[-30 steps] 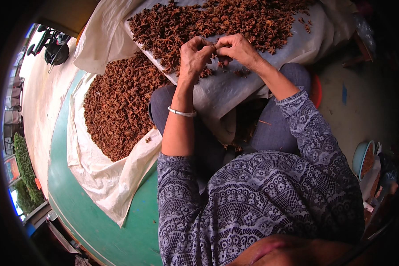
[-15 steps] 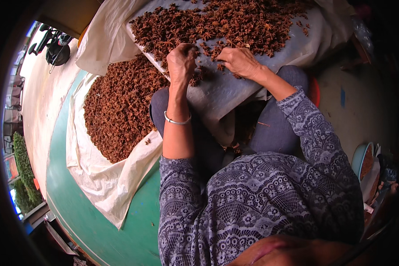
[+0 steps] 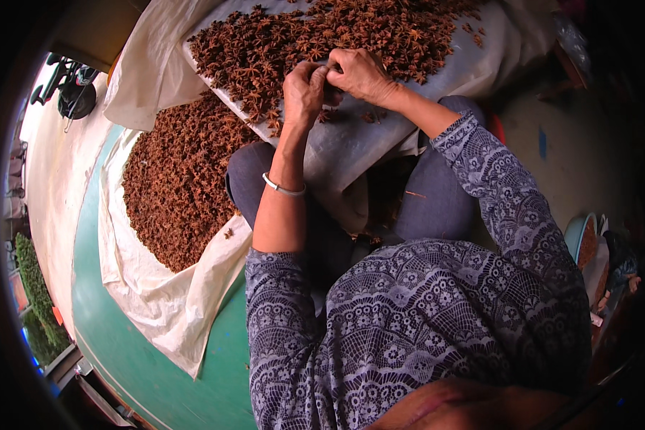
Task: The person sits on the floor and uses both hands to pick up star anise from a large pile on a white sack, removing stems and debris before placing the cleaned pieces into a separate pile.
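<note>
Brown star anise lies heaped on a work surface spread with pale plastic sheeting in front of me. My left hand and my right hand meet over the near side of this heap. Both are closed, fingertips pinched together and touching. Whatever sits between the fingertips is too small and covered to make out. A few loose star anise rest on the sheeting just below the hands. A white bangle circles my left wrist.
Left of my knee, a larger mound of star anise lies on a white cloth over the green floor. At the far right stands a light-blue basin with brown contents. A dark wheeled object is at the far left.
My hands, apart over the sheeting before, have come together at the fingertips. The right hand moved left and up. The whole view has shifted slightly.
</note>
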`<state>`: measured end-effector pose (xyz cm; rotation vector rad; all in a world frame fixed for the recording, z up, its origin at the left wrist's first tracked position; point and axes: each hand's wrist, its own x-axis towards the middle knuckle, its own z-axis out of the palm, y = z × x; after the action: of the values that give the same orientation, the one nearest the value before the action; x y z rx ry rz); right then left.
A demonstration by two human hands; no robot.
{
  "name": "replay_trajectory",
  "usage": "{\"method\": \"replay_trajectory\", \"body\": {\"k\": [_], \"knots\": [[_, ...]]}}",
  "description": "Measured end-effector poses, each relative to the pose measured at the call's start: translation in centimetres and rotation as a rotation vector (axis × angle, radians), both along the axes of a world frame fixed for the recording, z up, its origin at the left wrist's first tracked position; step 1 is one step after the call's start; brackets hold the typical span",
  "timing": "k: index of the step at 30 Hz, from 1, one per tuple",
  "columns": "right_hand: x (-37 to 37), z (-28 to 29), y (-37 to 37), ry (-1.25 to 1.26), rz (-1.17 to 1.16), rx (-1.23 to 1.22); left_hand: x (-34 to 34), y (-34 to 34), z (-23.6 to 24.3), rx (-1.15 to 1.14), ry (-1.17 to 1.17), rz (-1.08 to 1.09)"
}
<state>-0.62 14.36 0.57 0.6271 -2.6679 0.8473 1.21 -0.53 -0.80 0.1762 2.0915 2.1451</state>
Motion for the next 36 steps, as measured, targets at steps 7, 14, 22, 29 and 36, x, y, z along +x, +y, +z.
{"method": "replay_trajectory", "body": {"k": [7,14,22,29,36], "knots": [[0.2,2.9,2.7,-1.014,0.207,-0.863,1.4,1.2,1.4,-0.571,0.983,0.208],[11.4,4.5,6.5,-1.555,0.671,-0.131,1.0,0.4,1.3,-1.071,0.877,0.355],[8.0,-0.4,4.8,-0.303,-0.039,0.415,3.2,3.1,-1.9,-1.064,0.665,-0.215],[5.9,-0.9,4.2,-0.335,0.075,0.463,-0.3,-2.2,-2.0,-1.308,0.541,0.165],[5.3,-0.5,2.9,-0.290,0.045,0.497,-1.3,1.1,-1.8,-1.165,0.769,0.166]]}}
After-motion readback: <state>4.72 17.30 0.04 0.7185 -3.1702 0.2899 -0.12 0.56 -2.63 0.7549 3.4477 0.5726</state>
